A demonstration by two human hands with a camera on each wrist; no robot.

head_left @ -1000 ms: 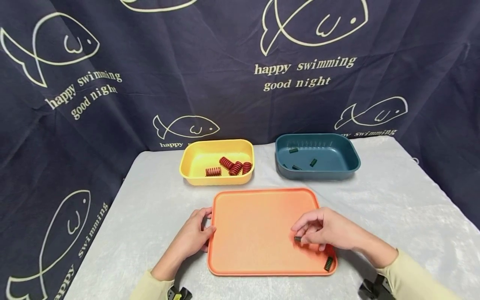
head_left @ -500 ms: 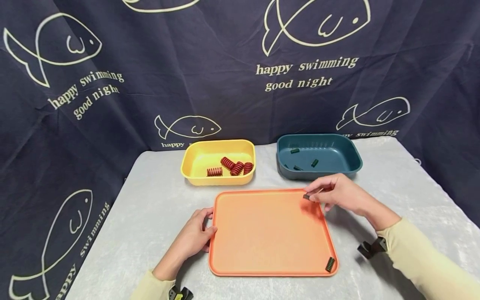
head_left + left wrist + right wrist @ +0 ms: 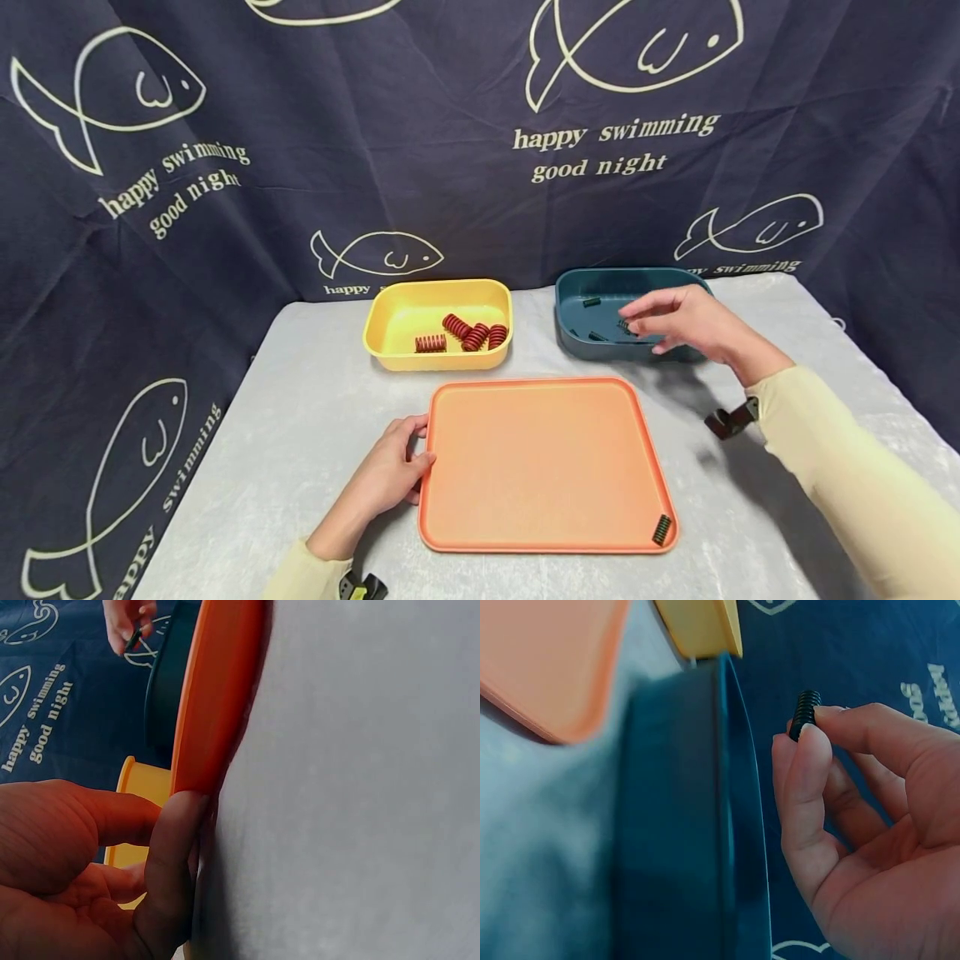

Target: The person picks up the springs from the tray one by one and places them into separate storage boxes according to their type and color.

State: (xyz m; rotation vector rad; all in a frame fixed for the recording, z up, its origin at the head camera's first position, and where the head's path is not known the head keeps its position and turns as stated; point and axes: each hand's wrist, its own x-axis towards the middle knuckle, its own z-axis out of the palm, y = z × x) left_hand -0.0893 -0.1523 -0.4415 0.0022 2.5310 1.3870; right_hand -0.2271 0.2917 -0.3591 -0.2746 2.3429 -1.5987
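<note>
Here a small dark spring (image 3: 805, 714) is pinched between the right hand's (image 3: 686, 323) fingers (image 3: 804, 761) above the teal bin (image 3: 577, 327), at two o'clock from the orange tray (image 3: 536, 458), evidently steadied on the counter (image 3: 315, 417) by the left hand's (image 3: 390, 473) curled fingers.

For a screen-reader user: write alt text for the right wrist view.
A right hand pinches a small dark spring between thumb and fingertip, held just beyond the rim of a dark teal bin. Behind the bin show a corner of an orange tray, a yellow bin and navy printed cloth.
</note>
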